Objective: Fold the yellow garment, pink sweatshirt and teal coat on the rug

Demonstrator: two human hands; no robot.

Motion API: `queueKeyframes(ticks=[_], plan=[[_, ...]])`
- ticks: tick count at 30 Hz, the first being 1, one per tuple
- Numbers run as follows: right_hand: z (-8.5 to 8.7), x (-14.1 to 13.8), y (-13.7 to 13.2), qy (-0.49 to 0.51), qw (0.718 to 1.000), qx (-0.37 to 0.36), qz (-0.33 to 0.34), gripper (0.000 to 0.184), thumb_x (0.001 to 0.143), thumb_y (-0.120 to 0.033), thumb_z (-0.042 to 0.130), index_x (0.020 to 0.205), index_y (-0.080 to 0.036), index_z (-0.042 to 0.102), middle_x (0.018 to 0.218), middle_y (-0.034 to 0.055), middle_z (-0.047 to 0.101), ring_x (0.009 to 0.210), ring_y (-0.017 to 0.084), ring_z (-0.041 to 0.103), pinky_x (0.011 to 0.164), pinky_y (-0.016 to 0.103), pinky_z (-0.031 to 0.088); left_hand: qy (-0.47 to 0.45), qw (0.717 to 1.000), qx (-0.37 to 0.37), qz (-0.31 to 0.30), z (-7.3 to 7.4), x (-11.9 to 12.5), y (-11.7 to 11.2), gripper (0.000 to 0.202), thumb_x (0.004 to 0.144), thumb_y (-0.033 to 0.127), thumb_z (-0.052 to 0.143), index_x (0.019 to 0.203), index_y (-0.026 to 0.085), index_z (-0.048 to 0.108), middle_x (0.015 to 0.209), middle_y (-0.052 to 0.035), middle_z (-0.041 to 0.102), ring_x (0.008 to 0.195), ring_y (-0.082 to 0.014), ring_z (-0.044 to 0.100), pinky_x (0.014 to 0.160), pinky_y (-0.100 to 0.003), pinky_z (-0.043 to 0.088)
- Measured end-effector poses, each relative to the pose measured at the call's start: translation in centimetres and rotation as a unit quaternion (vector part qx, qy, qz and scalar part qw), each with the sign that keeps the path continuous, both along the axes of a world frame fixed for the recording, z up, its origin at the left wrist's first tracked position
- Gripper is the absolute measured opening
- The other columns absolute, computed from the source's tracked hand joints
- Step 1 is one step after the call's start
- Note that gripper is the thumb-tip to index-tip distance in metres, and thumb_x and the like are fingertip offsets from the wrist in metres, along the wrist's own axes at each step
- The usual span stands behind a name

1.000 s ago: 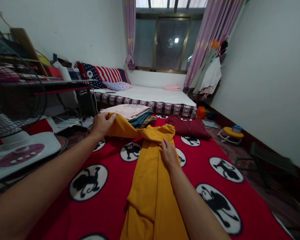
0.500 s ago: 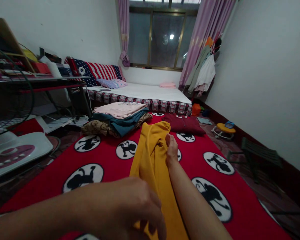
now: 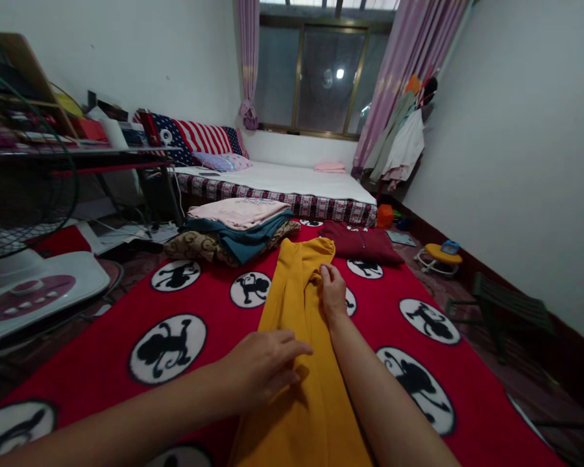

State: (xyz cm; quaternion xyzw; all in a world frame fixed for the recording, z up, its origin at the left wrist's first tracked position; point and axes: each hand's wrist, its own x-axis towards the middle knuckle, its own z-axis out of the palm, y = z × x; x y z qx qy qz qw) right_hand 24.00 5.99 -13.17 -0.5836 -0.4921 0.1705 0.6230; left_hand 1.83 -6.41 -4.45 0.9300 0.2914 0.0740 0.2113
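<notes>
A long mustard-yellow garment point(image 3: 292, 311) lies lengthwise on a red blanket point(image 3: 224, 327) printed with black monkeys in white circles. Its far end is gathered like a cuff, and its near end runs out of the bottom of the view. My left hand point(image 3: 272, 366) is over the garment's middle, fingers stretched out and apart, holding nothing; whether it touches the cloth I cannot tell. At the garment's right edge, close to the far end, my right hand point(image 3: 334, 292) has its thumb and fingers together, pinching the yellow cloth.
Beyond the garment lie a stack of folded clothes point(image 3: 238, 227) and a folded maroon garment point(image 3: 363, 243). A bed point(image 3: 282, 175) stands at the back. Left are a desk point(image 3: 92, 152) and a fan point(image 3: 24, 188); right are a yellow stool point(image 3: 438, 254) and a dark folding stool point(image 3: 511, 308).
My left hand has moved forward and away from me along the garment, its fingers straightening. My right hand's fingers have bent from flat to pinched at the cloth's edge.
</notes>
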Motion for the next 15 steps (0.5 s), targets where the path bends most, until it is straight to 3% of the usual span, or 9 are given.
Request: queueKeyframes(ticks=[4, 9, 12, 15], plan=[[0.7, -0.3, -0.2, -0.092, 0.994, -0.053, -0.024, 0.047, 0.088, -0.044, 0.040, 0.117, -0.011, 0.060, 0.109, 0.0142, 0.069, 0.101, 0.023, 0.063, 0.091, 0.033, 0.046, 0.005, 0.999, 0.029, -0.015, -1.7, 1.0, 0.8, 0.049, 0.087, 0.019, 0.054, 0.134, 0.032, 0.049, 0.103, -0.0023, 0.068, 0.090, -0.0187, 0.064, 0.072, -0.024, 0.045], [3.8, -0.4, 1.2, -0.282, 0.943, -0.177, -0.022, 0.047, 0.091, -0.035, 0.046, 0.135, -0.018, 0.050, 0.098, 0.0096, 0.072, 0.095, 0.025, 0.066, 0.086, 0.035, 0.046, 0.032, 0.999, 0.011, -0.043, -1.8, 2.0, 1.8, 0.021, 0.082, 0.017, 0.057, 0.097, 0.028, 0.068, 0.088, 0.0014, 0.071, 0.074, -0.0157, 0.065, 0.060, -0.022, 0.040], [6.3, -1.4, 2.6, -0.355, 0.917, -0.181, -0.010, 0.041, 0.094, -0.039, 0.044, 0.128, -0.022, 0.057, 0.106, 0.0091, 0.071, 0.104, 0.025, 0.064, 0.088, 0.035, 0.046, 0.011, 0.999, -0.011, -0.052, -1.4, 2.2, 2.0, 0.012, 0.081, 0.016, 0.059, 0.085, 0.023, 0.067, 0.087, 0.0013, 0.072, 0.076, -0.0147, 0.065, 0.061, -0.021, 0.040], [7.8, -3.3, 3.9, -0.401, 0.896, -0.190, 0.011, 0.046, 0.091, -0.048, 0.047, 0.125, -0.019, 0.059, 0.114, 0.0139, 0.068, 0.108, 0.027, 0.063, 0.090, 0.037, 0.045, -0.032, 0.997, -0.019, -0.061, -0.8, 2.1, 1.9, 0.013, 0.078, 0.011, 0.058, 0.083, 0.021, 0.065, 0.086, 0.0014, 0.071, 0.076, -0.0128, 0.064, 0.062, -0.019, 0.040]])
